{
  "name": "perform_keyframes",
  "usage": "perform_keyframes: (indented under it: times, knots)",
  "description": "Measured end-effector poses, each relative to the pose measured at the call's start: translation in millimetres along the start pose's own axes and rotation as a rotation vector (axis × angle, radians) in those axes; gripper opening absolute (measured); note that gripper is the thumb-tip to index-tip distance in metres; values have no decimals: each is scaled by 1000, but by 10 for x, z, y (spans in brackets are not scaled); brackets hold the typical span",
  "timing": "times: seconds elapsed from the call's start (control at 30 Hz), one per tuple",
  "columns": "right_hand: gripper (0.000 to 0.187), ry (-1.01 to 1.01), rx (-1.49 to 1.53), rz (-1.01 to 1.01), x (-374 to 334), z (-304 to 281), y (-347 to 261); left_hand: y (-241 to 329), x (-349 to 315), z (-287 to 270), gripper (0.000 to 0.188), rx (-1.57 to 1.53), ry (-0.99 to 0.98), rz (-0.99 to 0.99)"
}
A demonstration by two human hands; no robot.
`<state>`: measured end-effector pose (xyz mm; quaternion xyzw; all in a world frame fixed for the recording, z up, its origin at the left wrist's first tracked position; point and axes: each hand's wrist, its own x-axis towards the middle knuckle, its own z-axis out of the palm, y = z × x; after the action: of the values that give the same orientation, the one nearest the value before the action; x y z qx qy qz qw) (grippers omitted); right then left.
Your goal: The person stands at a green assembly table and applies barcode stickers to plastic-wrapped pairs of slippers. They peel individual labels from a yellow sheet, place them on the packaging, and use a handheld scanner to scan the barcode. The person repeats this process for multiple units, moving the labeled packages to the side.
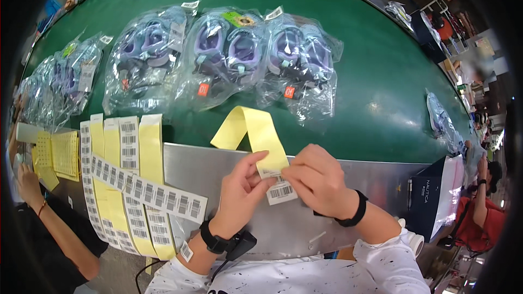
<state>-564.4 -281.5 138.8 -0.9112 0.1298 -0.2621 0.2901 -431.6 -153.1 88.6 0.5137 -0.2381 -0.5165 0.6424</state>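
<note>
Between my hands is a strip of white barcode labels on yellow backing paper [263, 133], its far end curling over onto the green belt. My left hand [239, 190] is closed on the strip's left edge, thumb and fingers around it. From the other side, my right hand [320, 182] pinches the right edge beside the printed barcodes; whether a label is lifted there I cannot tell. A single barcode label [187, 251] sits near my left wrist. Left of my hands, several more label strips [131, 141] drape over the metal edge, one lying diagonally across the others.
Pairs of blue and purple shoes in clear bags [229, 49] stand in a row on the green belt [381, 87]. A metal ledge [348, 234] runs before me. At right is a dark box [430, 196]. Another person's arm [60, 223] is at left, by yellow label sheets [65, 155].
</note>
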Motion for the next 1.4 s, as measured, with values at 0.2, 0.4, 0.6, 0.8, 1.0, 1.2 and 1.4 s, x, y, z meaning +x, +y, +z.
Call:
perform_keyframes:
  times: [0.2,0.4,0.6,0.8,1.0,1.2,1.4]
  knots:
    - [27,630,578,269,622,-645,612,-54,50,10,45,16,42,11]
    - [63,659,658,921,868,-776,2659,-57,86,97,40,116,9,29]
    - [84,706,750,970,1320,-671,2935,-79,55,78,38,148,63,26]
    - [78,718,763,957,1080,-765,2990,-55,18,97,39,185,74,-26]
    - [26,615,1033,1078,934,-1329,3287,-95,36,172,38,170,93,-44]
    - [27,277,1054,1188,1129,-1116,3295,-133,24,173,36,204,98,-32]
    - [21,363,1060,1121,1305,-954,3453,-153,29,245,36,224,126,-6]
